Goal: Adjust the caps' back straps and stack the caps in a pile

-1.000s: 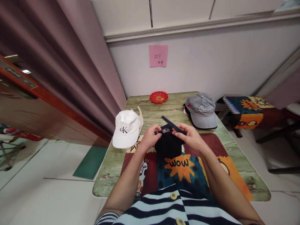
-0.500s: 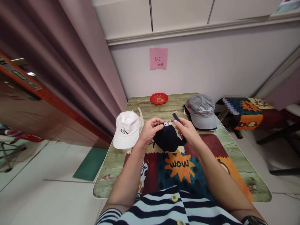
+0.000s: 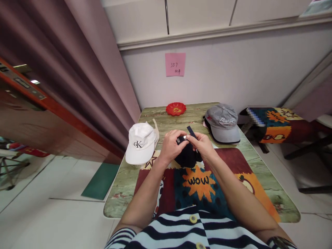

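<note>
A dark navy cap is held up over the table by both of my hands. My left hand is closed on its back edge, beside a small metal buckle. With thumb and finger, my right hand pinches the cap's strap at the buckle. The strap's free end sticks up above my fingers. How far the strap runs through the buckle is hidden by my fingers. A white cap lies to the left of my hands, its own strap loose at the back.
Grey caps are stacked at the table's right side. At the back sits a red scalloped dish. A colourful printed mat covers the front middle of the wood-patterned table. A pink note is on the wall.
My hands have come closer together at the buckle. The left hand has turned and moved right, and the strap end has shifted slightly left. The cap has tilted.
</note>
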Demonstrator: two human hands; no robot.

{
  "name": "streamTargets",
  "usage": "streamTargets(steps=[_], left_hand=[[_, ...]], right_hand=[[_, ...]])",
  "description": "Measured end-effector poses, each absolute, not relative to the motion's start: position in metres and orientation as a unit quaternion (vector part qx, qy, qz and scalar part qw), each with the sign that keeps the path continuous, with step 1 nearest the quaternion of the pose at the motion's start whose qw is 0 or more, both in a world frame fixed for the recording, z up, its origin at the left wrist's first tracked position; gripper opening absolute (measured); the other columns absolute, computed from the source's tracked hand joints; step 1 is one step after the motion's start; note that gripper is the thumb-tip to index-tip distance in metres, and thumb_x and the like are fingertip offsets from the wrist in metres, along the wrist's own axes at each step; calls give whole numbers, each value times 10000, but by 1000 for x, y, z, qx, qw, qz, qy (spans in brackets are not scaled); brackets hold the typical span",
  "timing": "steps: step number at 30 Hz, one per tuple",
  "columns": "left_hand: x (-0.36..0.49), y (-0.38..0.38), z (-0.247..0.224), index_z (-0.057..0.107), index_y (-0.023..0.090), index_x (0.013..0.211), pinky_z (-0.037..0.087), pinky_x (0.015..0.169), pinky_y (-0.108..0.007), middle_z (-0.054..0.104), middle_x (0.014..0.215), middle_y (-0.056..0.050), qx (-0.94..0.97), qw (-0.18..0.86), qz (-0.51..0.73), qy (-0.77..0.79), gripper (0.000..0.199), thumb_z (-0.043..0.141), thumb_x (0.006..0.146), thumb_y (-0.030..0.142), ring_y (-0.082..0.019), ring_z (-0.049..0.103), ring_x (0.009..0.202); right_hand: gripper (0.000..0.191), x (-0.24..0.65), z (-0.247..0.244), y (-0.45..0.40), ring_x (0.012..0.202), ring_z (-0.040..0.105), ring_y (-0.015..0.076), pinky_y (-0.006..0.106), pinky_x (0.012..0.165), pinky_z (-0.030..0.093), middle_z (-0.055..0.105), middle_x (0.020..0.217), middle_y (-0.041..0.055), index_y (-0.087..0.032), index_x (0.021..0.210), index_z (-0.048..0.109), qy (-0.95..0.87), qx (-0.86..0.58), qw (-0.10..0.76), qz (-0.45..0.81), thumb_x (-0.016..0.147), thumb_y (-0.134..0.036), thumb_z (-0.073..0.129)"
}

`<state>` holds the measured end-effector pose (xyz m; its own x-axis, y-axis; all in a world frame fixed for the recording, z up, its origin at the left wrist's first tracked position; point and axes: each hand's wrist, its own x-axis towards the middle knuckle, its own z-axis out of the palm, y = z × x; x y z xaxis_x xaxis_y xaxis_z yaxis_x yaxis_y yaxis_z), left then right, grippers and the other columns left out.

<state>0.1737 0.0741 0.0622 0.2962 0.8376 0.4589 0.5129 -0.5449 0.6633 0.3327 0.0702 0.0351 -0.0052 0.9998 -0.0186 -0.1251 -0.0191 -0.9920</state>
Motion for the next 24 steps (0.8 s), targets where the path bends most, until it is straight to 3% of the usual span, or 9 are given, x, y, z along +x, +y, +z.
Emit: streamTargets(steps=[4,9,13,16,20,24], left_hand=[[178,70,65,699,231,941,434,868,-402,739,949,-55,816,31,370,443,71,695,870,224,-254,623,952],[180,67,64,681,217,916,456,792,-354,710,910,-64,808,4,376,453,90,627,887,152,-238,619,903],[172,71,57,683,198,927,485,759,-318,703,879,-51,778,87,429,451,55,659,881,181,-188,625,790],[163,77,48,709,188,926,503,709,-277,711,878,-40,731,194,485,439,70,693,867,221,-142,611,710],[155,83,31,749,180,952,508,661,-235,723,878,-31,641,348,543,416,180,770,807,285,-113,615,682],[154,84,23,770,182,950,538,714,-227,727,940,-41,590,415,573,389,236,826,749,291,-121,660,773]], right_hand=[[393,331,37,71,430,364,77,226,384,327,475,528,-60,-177,787,711,-469,-478,531,518,713,-557,776],[422,330,41,69,427,379,77,221,389,320,466,531,-57,-190,741,667,-503,-455,509,530,761,-606,738],[513,335,44,69,392,341,72,222,380,294,454,514,-64,-196,850,673,-468,-453,524,549,811,-706,623],[464,343,47,69,390,357,76,216,374,261,452,517,-74,-206,913,664,-461,-487,535,514,816,-658,636],[399,351,53,63,422,376,84,231,416,291,462,530,-56,-186,830,690,-528,-511,500,458,861,-573,600],[389,348,58,58,495,405,104,251,488,295,483,530,-24,-174,721,720,-602,-526,462,384,863,-516,603]])
